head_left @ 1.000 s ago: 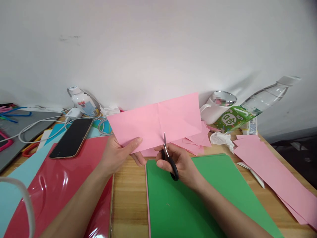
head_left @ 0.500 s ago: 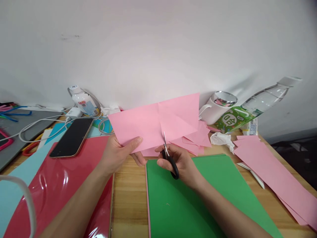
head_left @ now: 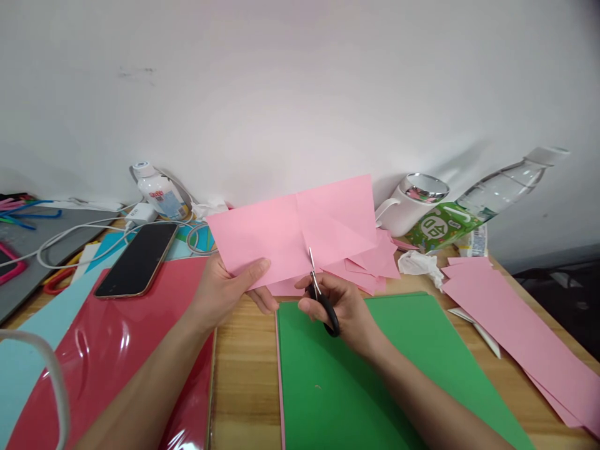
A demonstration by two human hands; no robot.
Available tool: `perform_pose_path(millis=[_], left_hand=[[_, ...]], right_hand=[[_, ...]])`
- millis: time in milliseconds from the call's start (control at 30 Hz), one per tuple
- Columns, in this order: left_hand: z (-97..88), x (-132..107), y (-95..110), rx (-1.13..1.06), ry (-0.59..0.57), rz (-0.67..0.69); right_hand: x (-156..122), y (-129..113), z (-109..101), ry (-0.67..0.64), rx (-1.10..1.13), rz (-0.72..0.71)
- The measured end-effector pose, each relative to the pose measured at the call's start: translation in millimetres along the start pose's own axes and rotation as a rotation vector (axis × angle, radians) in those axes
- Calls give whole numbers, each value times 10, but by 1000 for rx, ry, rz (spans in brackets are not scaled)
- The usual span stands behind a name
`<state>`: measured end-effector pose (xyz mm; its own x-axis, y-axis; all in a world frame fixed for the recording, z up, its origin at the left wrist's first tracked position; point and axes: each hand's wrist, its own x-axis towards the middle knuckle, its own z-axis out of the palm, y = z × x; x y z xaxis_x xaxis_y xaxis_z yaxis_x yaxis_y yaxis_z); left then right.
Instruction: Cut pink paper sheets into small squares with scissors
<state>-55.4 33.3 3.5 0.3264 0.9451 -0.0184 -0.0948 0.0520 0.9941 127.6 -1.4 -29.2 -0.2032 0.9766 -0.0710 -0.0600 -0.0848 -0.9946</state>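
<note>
Pink oblong paper (head_left: 262,234), creased midway, is pinched by the left hand (head_left: 229,289); the right hand (head_left: 345,303) grips scissors (head_left: 332,319).

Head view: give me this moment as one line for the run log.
left hand: holding pink sheet | right hand: holding scissors, blades at sheet's lower edge | green paper: lying on table

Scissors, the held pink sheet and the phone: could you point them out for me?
Scissors (head_left: 330,310), head view, on the black handle.
Pink sheet (head_left: 284,231), head view, near the middle of its face.
Phone (head_left: 137,260), head view, on the dark screen.
</note>
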Motion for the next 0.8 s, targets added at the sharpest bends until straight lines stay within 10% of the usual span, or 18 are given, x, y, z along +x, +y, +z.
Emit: perform_pose_path(millis=[800], left_hand=[[23, 11, -49, -58, -79, -56]], right_hand=[[-2, -13, -28, -23, 49, 7]])
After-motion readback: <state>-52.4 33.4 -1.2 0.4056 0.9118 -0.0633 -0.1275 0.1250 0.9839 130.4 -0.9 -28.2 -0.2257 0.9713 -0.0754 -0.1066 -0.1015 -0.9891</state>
